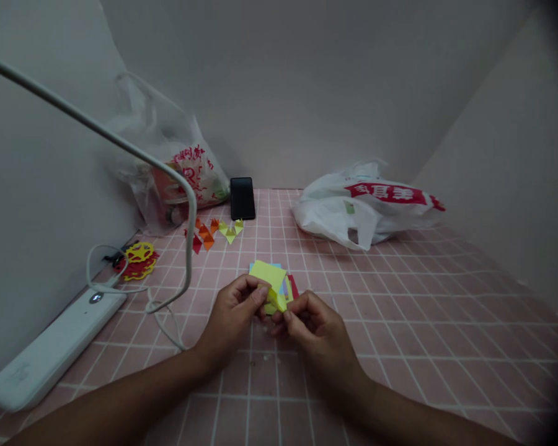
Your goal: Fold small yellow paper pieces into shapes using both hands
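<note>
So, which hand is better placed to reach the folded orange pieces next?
Probably the left hand: it is nearer the folded orange pieces; the right hand is farther. Both pinch yellow paper.

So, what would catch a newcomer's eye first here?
Probably the yellow paper pinched in the left hand and right hand, just below centre. Beyond it, to the left, small folded shapes in red, orange and yellow stand out; a white bag with red print lies at the back right.

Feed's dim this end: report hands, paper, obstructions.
Left hand, right hand pinching folded yellow paper. Paper stack partly hidden behind. White cable left, covering neither hand.
</note>
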The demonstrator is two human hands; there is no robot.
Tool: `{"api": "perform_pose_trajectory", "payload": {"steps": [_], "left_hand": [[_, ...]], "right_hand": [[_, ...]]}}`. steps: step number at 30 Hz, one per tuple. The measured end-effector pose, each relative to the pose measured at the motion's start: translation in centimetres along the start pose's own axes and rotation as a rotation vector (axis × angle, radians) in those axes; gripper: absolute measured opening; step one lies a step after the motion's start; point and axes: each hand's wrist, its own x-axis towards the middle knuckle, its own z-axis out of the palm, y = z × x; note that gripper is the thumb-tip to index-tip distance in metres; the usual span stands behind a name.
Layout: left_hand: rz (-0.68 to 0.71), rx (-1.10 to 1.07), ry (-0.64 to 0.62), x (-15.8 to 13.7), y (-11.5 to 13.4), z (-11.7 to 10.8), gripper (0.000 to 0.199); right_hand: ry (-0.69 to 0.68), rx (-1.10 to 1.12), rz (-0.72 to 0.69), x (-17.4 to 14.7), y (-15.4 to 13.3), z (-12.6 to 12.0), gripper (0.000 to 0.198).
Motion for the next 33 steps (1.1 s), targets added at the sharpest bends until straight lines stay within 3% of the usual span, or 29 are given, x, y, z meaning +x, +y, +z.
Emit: {"api": "perform_pose_trajectory", "payload": {"steps": [5, 11, 15, 21, 33], "left_hand": [[0.058, 0.138, -0.032, 0.2, 0.9, -0.6, 0.015], [0.046, 0.244, -0.254, 0.2, 1.2, -0.9, 0.015], [0.056, 0.269, -0.239, 0.2, 0.6, -0.8, 0.016], [-0.066, 0.129, -0.234, 0.4, -0.3, -0.6, 0.02], [-0.082, 0.108, -0.237, 0.4, -0.5, -0.5, 0.025]], "right_hand": [[-0.083, 0.016, 0.049, 0.2, 0.1, -0.7, 0.024], [-0.076, -0.053, 0.004, 1.5, -0.3, -1.7, 0.024], [-0.164, 0.017, 0.095, 1.7, -0.2, -1.5, 0.022], [-0.141, 0.088, 0.177, 1.6, 0.0, -1.2, 0.022], [-0.167, 0.073, 0.217, 1.8, 0.1, -1.4, 0.023]]}}
